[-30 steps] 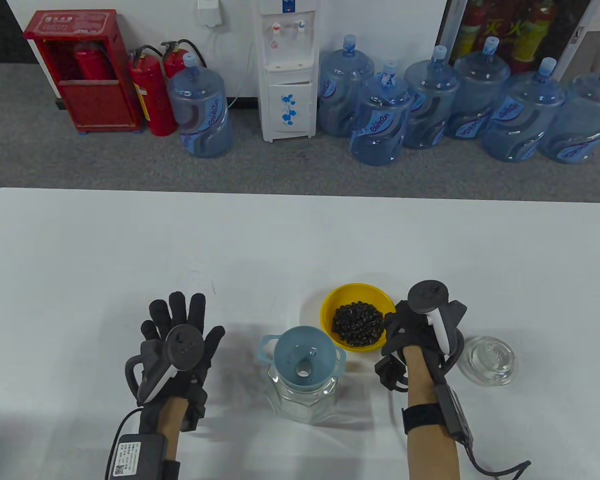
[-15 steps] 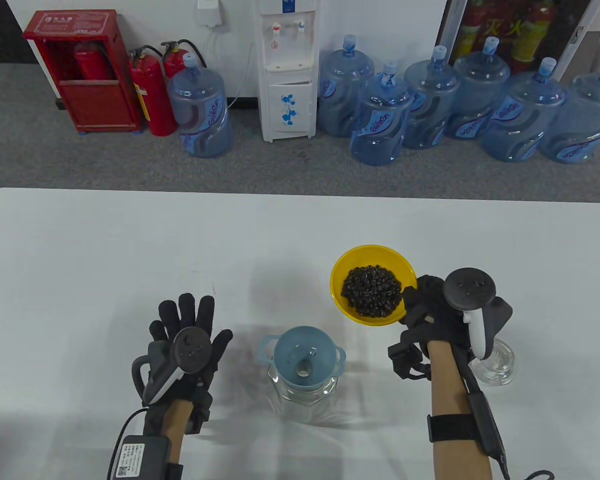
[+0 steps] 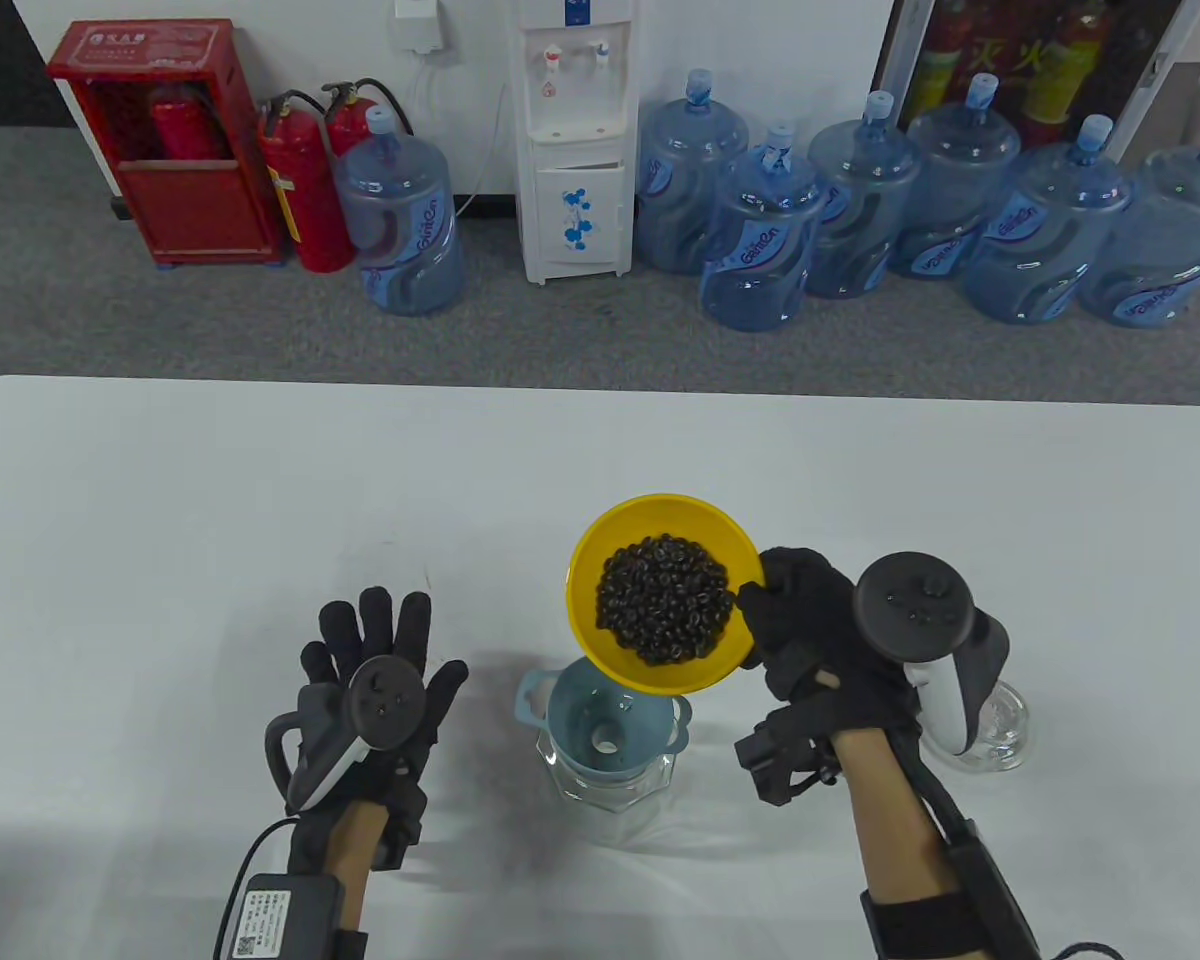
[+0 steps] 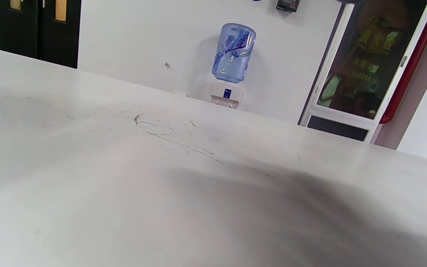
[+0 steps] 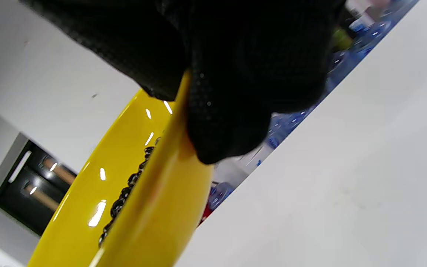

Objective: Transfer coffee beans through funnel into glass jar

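My right hand [image 3: 795, 625] grips the right rim of a yellow bowl [image 3: 600, 540] full of dark coffee beans [image 3: 665, 598] and holds it in the air, its near edge overlapping the far rim of a light blue funnel [image 3: 585, 715]. The funnel sits in the mouth of a clear glass jar [image 3: 610, 795] on the white table [image 3: 260, 480]. In the right wrist view my gloved fingers [image 5: 235, 92] pinch the bowl's rim [image 5: 154, 200], beans [image 5: 124, 193] showing inside. My left hand [image 3: 380, 650] rests flat on the table, fingers spread, left of the jar.
A clear glass lid [image 3: 1005, 725] lies on the table right of my right hand, partly hidden by its tracker. Beyond the table's far edge stand water bottles [image 3: 760, 240], a dispenser [image 3: 575, 140] and fire extinguishers [image 3: 305, 190]. The left wrist view shows only bare tabletop [image 4: 161, 185].
My right hand has lifted the yellow bowl off the table and carried it left, so that it now hangs over the funnel's far rim. The left hand has barely moved.
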The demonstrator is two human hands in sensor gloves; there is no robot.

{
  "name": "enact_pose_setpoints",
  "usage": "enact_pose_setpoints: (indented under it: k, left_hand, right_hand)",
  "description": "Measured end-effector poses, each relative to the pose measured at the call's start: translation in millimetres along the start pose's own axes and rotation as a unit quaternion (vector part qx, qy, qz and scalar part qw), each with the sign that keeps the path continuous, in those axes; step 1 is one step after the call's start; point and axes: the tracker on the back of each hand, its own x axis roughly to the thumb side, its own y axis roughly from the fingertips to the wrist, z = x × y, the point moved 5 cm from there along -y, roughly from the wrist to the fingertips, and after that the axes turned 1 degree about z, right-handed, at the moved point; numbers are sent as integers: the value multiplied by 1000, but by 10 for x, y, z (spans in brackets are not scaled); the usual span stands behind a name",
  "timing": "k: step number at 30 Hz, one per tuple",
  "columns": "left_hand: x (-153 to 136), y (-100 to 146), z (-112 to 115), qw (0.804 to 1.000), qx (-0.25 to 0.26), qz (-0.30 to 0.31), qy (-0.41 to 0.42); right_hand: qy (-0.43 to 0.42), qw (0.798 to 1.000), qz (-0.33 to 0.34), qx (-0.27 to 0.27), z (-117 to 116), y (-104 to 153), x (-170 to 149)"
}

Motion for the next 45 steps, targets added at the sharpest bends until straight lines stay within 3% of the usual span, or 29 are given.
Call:
enact_pose_setpoints:
  k: [8,20,45]
  left_hand:
    - [-1,5,13,1000,-4,1,4]
    - [-2,14,10,1000,-6,2,7]
    - [-5,23,4,1000,-7,1,7]
  right_hand:
    - [39,998,49,24,-256,133,254]
    - [113,987,109,-34,-204,334,397]
    - [149,977,132,-72,-206,419,450]
